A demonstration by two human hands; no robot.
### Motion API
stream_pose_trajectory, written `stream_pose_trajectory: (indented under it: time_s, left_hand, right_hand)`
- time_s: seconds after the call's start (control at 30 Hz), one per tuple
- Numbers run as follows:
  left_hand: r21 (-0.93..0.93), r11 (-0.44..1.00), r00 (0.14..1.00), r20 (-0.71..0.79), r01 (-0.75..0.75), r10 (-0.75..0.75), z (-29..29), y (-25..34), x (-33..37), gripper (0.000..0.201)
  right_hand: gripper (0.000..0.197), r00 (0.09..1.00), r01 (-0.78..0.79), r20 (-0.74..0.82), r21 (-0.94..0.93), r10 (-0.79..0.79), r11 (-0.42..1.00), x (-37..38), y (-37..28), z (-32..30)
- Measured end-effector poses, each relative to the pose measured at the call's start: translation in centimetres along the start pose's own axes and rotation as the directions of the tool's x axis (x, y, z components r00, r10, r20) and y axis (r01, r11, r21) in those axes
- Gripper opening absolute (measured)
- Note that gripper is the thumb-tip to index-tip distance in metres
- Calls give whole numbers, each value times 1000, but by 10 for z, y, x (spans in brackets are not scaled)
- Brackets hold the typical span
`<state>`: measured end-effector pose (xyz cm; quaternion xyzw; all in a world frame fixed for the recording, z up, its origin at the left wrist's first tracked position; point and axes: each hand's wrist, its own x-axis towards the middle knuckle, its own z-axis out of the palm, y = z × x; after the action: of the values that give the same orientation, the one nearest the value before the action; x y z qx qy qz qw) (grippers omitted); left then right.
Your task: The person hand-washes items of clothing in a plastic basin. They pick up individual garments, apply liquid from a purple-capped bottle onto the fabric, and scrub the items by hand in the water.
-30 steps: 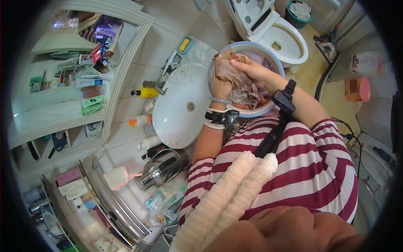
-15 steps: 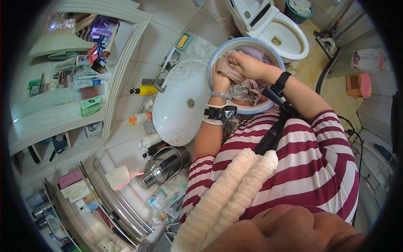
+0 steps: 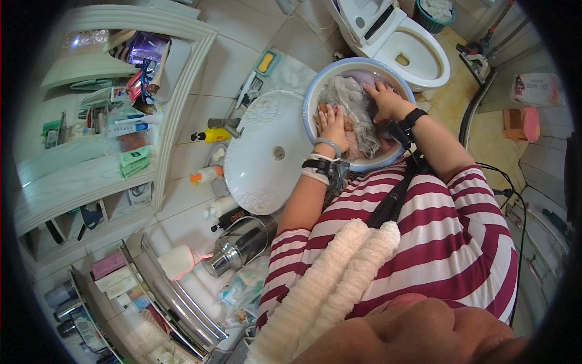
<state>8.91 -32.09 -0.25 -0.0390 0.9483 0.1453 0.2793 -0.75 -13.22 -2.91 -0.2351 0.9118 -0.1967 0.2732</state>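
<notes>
A white wash basin with a blue rim (image 3: 311, 91) holds several wet garments. Across its middle lies a crumpled greyish-white cloth (image 3: 357, 108), with mauve and pinkish fabric around it. My left hand (image 3: 333, 129) rests on the fabric at the basin's near left, its fingers spread. Over on the right side, my right hand (image 3: 387, 102) touches the clothes with its fingers apart. Neither hand grips anything. The lower layers of cloth are hidden under the top ones.
Left of the basin is a white oval sink (image 3: 254, 164) with a tap. A toilet (image 3: 415, 57) stands beyond the basin. By the sink are a yellow bottle (image 3: 212, 134) and a steel flask (image 3: 239, 246). An orange bin (image 3: 520, 124) sits at the right.
My hands have let go of the bunched pinkish cloth they held together. They have moved apart and opened, and the clothes now lie spread lower in the basin.
</notes>
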Motion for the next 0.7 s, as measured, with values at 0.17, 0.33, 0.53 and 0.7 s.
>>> stream_pose_trajectory:
  time_s: [0.17,0.33,0.53,0.7]
  left_hand:
    - [31,995,990,106,92,-95,7,2,9,92]
    - [133,982,970,184,135,-159,7,12,20,89]
    - [221,957,938,252,186,-240,15,16,33,96]
    - [320,928,915,284,192,-287,4,18,24,104]
  right_hand:
    - [115,989,-87,106,-111,99,990,-4,-17,-5]
    - [103,977,-81,173,-241,124,967,13,-10,5]
    - [67,921,-43,333,-433,204,900,68,23,71]
    - [58,969,60,241,-455,57,888,39,-16,33]
